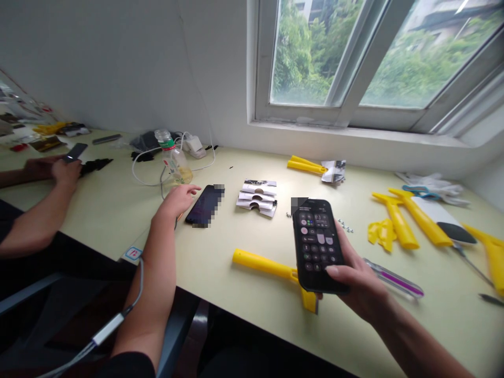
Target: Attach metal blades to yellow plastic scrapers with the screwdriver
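At four o'clock, the right hand (357,277) clasped a black, oblong glass phone (318,245); a low, loose grip could have dropped it. The left hand (178,200), half open, seemed to hold nothing; a bump could have tipped the clear plastic bottle (177,164) at its twelve. The pale yellow tabletop (212,252) ended at six; room lay at the phone's nine.

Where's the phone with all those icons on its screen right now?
The phone is in the person's right hand, right of centre in the head view, partly hiding a yellow tool on the table.
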Tool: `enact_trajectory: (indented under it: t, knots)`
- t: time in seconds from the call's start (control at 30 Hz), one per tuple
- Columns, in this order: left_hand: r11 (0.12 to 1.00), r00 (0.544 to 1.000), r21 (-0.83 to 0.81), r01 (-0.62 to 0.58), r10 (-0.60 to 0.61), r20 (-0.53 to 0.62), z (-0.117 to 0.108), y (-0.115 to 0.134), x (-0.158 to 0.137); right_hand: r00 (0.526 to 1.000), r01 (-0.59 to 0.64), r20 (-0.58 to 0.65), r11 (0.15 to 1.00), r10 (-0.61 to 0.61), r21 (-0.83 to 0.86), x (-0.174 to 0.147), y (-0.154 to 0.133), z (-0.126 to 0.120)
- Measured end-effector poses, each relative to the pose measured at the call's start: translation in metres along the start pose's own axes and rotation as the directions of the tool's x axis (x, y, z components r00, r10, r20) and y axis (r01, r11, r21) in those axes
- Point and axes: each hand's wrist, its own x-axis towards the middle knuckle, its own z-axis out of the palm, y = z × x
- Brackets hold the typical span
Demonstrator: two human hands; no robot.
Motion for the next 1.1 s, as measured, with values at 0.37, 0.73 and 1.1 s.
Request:
enact_trajectory:
  t: [0.37, 0.73, 1.1]
  knots:
    - [1.0, 1.0, 0.005, -0.01, 0.01, 0.021, -0.001, -0.001, 0.001, 0.998, 0.068, 0.019, 0.997, -0.068, -0.043, -0.004, 0.0, -0.007]
    - [0.997, 0.992, -0.003, -0.073, 0.073, 0.099, 0.0, -0.002, 0.0, 0.993, 0.108, 0.053, 0.994, -0.108, 0.017, -0.003, 0.0, -0.012]
    - [0.997, 0.992, -0.026, -0.074, 0.077, 0.099, 0.002, -0.005, 0.002, 0.986, 0.127, -0.127, 0.974, -0.104, 0.185, 0.001, -0.011, -0.014]
